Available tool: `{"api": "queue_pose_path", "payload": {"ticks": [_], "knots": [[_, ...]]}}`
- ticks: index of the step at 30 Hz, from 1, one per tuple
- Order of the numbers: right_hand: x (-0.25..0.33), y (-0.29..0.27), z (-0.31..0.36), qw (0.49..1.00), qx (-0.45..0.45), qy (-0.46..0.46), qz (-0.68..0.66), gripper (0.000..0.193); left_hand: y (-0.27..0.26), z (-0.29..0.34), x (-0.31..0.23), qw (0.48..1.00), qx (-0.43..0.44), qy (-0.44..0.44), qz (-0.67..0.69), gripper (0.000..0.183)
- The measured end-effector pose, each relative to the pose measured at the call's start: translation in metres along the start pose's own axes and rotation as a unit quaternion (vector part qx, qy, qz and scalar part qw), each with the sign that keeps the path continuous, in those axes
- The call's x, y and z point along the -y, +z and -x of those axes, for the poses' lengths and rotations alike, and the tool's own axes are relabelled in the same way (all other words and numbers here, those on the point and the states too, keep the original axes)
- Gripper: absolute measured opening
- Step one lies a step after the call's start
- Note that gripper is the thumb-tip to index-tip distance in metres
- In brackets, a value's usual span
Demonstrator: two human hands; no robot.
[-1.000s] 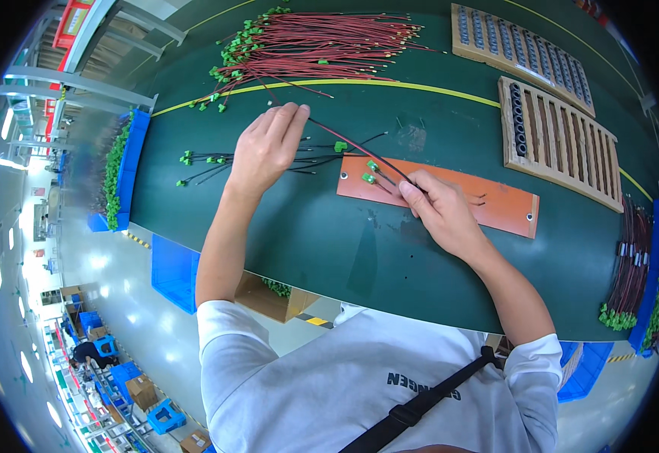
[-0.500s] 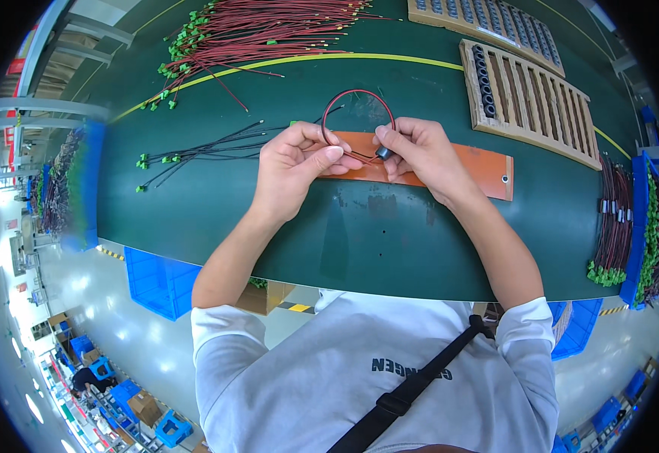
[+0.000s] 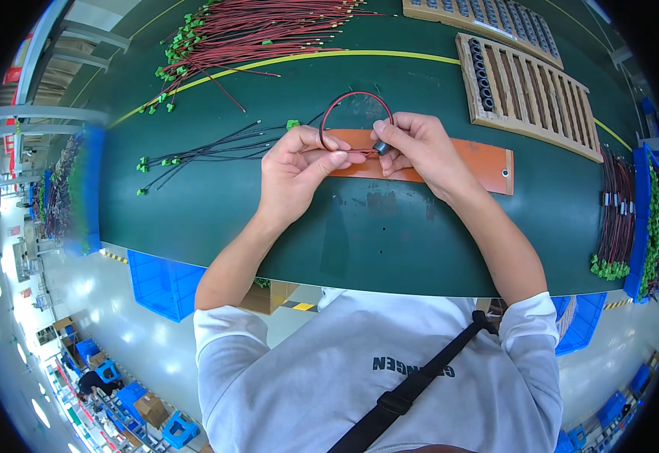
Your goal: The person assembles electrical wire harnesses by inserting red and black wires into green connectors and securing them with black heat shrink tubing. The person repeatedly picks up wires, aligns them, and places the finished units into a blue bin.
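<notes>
A red and black wire pair [image 3: 356,93] arches up between my hands. The fingertips of my left hand [image 3: 293,167] pinch the pair close to a small black cylinder [image 3: 381,147], which looks like a ferrite core. Held between the thumb and fingers of my right hand [image 3: 426,155], that cylinder has wire entering its left side. How far the wire passes through the core is hidden by my fingers. Both hands are over an orange strip [image 3: 483,167] lying on the green table [image 3: 291,257].
Black wires with green connectors [image 3: 193,155] lie left of my hands. Behind them spreads a heap of red wires [image 3: 269,34]. A slotted tray [image 3: 529,102] with one column of black cores stands far right, beside a fuller tray [image 3: 495,23]. Wire bundles [image 3: 616,211] lie at the right edge.
My left fingertips have come slightly closer to the core, and the wires between the hands now lie closer together. Both hands keep their grips.
</notes>
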State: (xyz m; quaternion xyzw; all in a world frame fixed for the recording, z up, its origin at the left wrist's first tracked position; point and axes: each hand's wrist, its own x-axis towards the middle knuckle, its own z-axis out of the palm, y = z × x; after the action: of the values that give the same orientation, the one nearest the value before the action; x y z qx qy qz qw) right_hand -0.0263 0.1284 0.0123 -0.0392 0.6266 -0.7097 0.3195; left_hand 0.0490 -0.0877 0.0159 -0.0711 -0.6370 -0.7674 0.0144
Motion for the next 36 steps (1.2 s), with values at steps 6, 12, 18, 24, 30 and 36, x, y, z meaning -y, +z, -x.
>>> {"api": "queue_pose_path", "payload": {"ticks": [6, 12, 18, 24, 30, 36], "knots": [[-0.011, -0.005, -0.004, 1.000, 0.004, -0.014, -0.013, 0.035, 0.007, 0.004, 0.007, 0.989, 0.047, 0.081, -0.118, 0.014], [-0.005, 0.002, 0.000, 0.997, -0.018, -0.064, -0.031, 0.030, 0.006, -0.016, 0.009, 0.881, 0.060, 0.279, -0.376, 0.010], [-0.014, 0.007, 0.007, 0.984, -0.046, -0.157, -0.066, 0.022, 0.019, -0.024, 0.027, 0.921, 0.003, 0.260, -0.289, 0.011], [-0.007, 0.003, 0.024, 0.934, -0.092, -0.296, 0.179, 0.014, 0.030, -0.022, 0.014, 0.868, 0.029, 0.263, -0.421, 0.035], [-0.006, -0.014, 0.027, 0.781, -0.149, -0.437, 0.420, 0.014, 0.036, -0.024, 0.016, 0.877, 0.047, 0.227, -0.420, 0.042], [-0.004, -0.030, 0.020, 0.826, -0.072, -0.427, 0.362, 0.008, 0.039, -0.029, 0.009, 0.896, 0.059, 0.160, -0.411, 0.030]]}}
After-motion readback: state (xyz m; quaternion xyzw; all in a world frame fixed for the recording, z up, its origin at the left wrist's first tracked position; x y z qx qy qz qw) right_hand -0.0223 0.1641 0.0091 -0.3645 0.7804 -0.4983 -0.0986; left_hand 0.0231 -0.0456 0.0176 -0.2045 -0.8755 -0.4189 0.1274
